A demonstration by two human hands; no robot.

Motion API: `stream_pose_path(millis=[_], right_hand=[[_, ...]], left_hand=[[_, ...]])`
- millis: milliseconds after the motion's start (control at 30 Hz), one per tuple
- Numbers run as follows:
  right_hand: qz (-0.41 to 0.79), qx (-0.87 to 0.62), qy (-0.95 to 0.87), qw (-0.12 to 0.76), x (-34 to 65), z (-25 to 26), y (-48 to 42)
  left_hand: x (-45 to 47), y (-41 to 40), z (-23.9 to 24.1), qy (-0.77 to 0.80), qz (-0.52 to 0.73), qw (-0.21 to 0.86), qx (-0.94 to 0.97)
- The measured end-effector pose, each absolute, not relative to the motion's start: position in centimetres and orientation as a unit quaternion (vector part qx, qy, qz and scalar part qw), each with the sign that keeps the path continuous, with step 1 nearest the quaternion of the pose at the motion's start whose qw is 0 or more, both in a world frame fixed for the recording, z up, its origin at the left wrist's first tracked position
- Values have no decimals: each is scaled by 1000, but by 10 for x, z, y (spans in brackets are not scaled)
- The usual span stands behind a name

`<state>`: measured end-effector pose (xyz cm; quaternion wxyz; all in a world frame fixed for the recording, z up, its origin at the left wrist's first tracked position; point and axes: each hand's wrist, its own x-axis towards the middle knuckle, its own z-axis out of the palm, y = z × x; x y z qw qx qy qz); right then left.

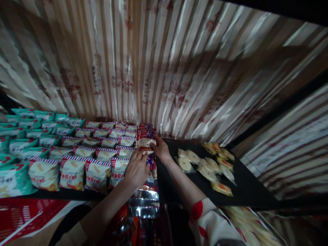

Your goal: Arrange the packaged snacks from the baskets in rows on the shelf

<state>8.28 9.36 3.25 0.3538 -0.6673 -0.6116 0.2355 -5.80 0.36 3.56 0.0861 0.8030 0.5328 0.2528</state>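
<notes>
Both hands meet at 1 red pack (145, 139), mid-shelf, toward the far foil wall (159, 75). The right hand (161, 149) pinches its right edge; the left hand (136, 168) has fingers at its near edge, but can't tell if they're closed on it. Another red pack shows just behind; a purple pack (152, 161) sits nearer, partly hidden by the left hand.

Done, as far as visible: green bags (17, 178) at left and striped bags (72, 172) beside them stand in rows. Remaining, prob.: the held pack isn't released & its column looks short vs. those rows. On the shelf (167, 184) at right, white packs (185, 164) & yellow packs (221, 188) lie loose, i.e. not in rows.
</notes>
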Motion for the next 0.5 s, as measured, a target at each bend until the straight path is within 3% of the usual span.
stream_pose_path(millis=[500], right_hand=[[158,-705,-632,281,83,31,113]], left_hand=[[-62,28,35,545,199,79,811]])
